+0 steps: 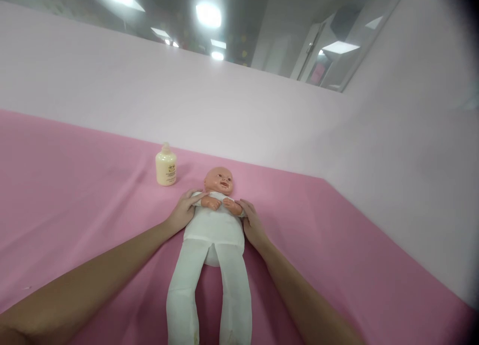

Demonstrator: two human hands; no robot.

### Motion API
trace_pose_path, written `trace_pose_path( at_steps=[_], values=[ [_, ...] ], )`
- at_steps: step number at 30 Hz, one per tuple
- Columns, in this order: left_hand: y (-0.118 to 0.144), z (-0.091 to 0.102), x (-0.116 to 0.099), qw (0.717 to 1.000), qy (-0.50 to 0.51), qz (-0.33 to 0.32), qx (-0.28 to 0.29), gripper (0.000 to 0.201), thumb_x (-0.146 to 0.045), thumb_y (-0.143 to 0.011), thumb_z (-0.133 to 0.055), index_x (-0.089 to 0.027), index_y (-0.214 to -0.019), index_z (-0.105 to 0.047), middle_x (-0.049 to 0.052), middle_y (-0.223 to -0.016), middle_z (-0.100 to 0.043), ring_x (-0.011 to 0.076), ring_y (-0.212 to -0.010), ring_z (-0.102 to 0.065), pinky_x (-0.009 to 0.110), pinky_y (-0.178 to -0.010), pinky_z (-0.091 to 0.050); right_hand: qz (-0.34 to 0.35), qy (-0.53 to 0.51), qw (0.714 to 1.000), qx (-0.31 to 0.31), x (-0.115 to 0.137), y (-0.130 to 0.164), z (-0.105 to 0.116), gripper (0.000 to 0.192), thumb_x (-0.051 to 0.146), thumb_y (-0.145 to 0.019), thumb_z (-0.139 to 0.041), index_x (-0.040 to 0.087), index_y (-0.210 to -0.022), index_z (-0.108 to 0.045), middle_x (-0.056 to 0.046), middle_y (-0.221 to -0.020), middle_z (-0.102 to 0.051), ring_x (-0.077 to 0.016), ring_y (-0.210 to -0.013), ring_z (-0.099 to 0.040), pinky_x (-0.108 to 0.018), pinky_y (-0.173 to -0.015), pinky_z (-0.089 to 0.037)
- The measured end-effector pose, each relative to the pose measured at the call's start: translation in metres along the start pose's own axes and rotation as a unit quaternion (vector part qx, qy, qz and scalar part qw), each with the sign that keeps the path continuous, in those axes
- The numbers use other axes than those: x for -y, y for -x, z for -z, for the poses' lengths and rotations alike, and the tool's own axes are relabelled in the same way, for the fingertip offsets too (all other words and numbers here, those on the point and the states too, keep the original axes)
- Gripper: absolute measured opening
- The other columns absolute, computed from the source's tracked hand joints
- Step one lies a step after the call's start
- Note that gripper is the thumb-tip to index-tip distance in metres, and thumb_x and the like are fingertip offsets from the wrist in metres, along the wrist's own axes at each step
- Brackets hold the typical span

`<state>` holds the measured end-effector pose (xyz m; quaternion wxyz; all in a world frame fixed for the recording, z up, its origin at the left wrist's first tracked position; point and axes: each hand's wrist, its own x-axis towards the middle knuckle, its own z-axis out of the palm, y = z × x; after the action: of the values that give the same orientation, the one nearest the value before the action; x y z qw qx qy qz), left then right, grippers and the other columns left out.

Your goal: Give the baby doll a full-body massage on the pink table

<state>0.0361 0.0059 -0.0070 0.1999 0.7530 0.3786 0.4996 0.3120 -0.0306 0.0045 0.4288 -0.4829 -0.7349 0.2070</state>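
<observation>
A baby doll (214,225) with a bare plastic head and a white cloth body and legs lies on its back on the pink cover, its head away from me. Both of its small plastic hands rest on its chest. My left hand (184,211) holds the doll's upper arm at the left side, fingers reaching over the sleeve. On the other side, my right hand (254,222) curls around the doll's other arm near the forearm, thumb side partly hidden. Beyond my left hand stands a cream-coloured lotion bottle (166,168) with a pump-like top and a printed label.
The pink cover (93,185) spreads over the surface, with creases at the left. A pale wall (187,95) rises behind it and another (419,150) along the right. Above the back wall, a glass pane (239,30) reflects ceiling lights.
</observation>
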Motion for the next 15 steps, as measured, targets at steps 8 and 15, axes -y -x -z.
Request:
trace_pose_path(
  at_steps=[8, 15],
  values=[
    [-0.001, 0.007, -0.007, 0.999, 0.008, 0.031, -0.005, 0.051, -0.009, -0.085, -0.044, -0.025, -0.131, -0.058, 0.008, -0.127, -0.058, 0.0224, -0.122, -0.051, 0.044, -0.11, -0.038, 0.008, -0.038, 0.999, -0.011, 0.01, 0.0, 0.003, 0.062, 0.007, -0.074, -0.037, 0.03, -0.127, -0.058, -0.003, -0.135, -0.053, -0.0184, -0.129, -0.047, -0.043, -0.118, -0.034],
    [-0.002, 0.01, -0.009, 0.985, 0.088, 0.13, -0.078, 0.046, -0.029, -0.089, -0.052, -0.02, -0.133, -0.046, 0.011, -0.132, -0.054, 0.0259, -0.125, -0.05, 0.046, -0.11, -0.038, -0.103, -0.156, 0.981, -0.058, 0.009, -0.001, 0.004, 0.055, 0.021, -0.081, -0.048, 0.029, -0.135, -0.049, -0.002, -0.137, -0.055, -0.0212, -0.127, -0.05, -0.045, -0.113, -0.039]
  ],
)
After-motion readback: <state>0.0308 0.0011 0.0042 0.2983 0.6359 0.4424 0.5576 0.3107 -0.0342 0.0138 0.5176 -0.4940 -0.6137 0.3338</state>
